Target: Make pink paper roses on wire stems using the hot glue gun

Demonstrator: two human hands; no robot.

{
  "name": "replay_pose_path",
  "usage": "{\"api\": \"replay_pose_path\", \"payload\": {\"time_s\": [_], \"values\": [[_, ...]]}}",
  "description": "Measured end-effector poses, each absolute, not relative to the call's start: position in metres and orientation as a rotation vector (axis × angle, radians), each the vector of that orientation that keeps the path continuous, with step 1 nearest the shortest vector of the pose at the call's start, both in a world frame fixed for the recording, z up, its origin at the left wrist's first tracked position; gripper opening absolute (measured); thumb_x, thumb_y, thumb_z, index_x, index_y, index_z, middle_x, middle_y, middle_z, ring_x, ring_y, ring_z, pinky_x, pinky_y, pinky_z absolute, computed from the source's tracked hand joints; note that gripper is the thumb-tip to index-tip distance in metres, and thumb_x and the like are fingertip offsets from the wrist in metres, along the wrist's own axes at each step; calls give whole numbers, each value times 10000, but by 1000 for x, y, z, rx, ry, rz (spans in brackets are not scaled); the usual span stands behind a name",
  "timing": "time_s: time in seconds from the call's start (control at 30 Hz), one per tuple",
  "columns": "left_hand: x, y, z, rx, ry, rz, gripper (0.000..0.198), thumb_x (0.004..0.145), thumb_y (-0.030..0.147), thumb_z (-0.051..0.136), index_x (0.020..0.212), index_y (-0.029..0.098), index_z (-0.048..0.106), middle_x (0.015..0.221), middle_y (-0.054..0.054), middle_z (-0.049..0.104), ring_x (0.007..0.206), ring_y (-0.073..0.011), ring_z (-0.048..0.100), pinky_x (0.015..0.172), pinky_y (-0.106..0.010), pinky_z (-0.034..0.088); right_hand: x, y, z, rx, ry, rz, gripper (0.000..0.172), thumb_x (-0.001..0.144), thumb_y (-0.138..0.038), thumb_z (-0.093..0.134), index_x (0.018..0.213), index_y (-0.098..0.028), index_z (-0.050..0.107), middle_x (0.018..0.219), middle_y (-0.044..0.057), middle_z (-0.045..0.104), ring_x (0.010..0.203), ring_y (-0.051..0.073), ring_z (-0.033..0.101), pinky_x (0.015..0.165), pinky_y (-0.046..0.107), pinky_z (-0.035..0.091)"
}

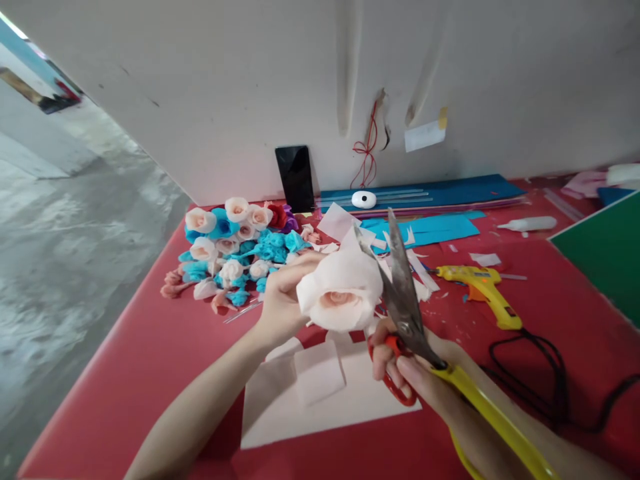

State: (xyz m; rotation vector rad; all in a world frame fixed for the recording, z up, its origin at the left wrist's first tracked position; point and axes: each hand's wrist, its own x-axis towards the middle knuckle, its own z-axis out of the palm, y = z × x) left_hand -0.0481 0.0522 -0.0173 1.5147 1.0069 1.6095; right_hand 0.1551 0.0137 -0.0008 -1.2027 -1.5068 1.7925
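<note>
My left hand (283, 300) is closed around the lower part of a pale crepe-paper rose (343, 287), its open centre facing me. The fingers behind the flower are partly hidden. Just right of the petals, my right hand (400, 360) grips a pair of scissors (403, 300), with the metal blades pointing up and spread apart. A red handle loop sits among the fingers, while a yellow handle runs down over the wrist. Whether the blades touch the petals, I cannot tell. Beneath both hands lie a pale paper sheet (280, 420) and a smaller cut piece (320, 373).
Many finished paper flowers (225, 247) cover the red table's left. A phone (295, 177) leans on the wall. Behind are blue paper (425, 230) and scraps. To the right lie a yellow glue gun (483, 283) with a black cord, a white bottle (530, 223) and a green board (605, 253).
</note>
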Motion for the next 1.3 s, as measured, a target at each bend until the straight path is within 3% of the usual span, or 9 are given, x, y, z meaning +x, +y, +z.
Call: {"api": "replay_pose_path", "payload": {"time_s": [0.17,0.3,0.53,0.77,0.97,1.3], "values": [[-47,53,-14,1668,891,1621,104,632,247,753,692,196,686,765,-53,672,715,-204,644,641,-309,553,155,15,-9,-1190,-1493,1920,258,808,-402,512,913,-169,548,665,35,541,503,99,458,434,222,335],[-45,54,-11,1722,850,1651,127,607,153,754,706,187,682,773,-51,687,718,-211,658,641,-297,557,154,16,-5,-1187,-1474,1916,243,819,-383,508,925,-168,539,692,36,544,536,96,472,451,215,338],[-44,54,-10,1747,838,1663,53,664,208,720,693,193,678,746,-51,688,692,-203,663,622,-302,563,155,14,-9,-1141,-1488,1878,274,854,-424,463,870,-157,526,635,13,507,500,83,415,443,223,312],[-43,55,-9,1749,822,1656,80,646,220,740,697,211,678,704,-40,674,639,-178,640,631,-307,560,153,9,5,-1149,-1591,1710,254,908,-357,385,826,-154,514,648,6,496,572,92,454,526,233,342],[-42,56,-5,1750,819,1660,97,634,221,741,606,192,653,533,-2,575,542,-151,580,576,-279,539,154,6,10,-1160,-1601,1706,296,915,-336,375,689,-165,459,594,-9,463,541,84,429,526,238,327],[-44,54,-8,1674,911,1624,139,619,275,751,590,187,648,539,-11,574,538,-153,565,590,-305,549,154,9,12,-1099,-1675,1676,408,921,-448,345,644,-165,444,575,-9,460,478,66,392,492,235,312]]}}
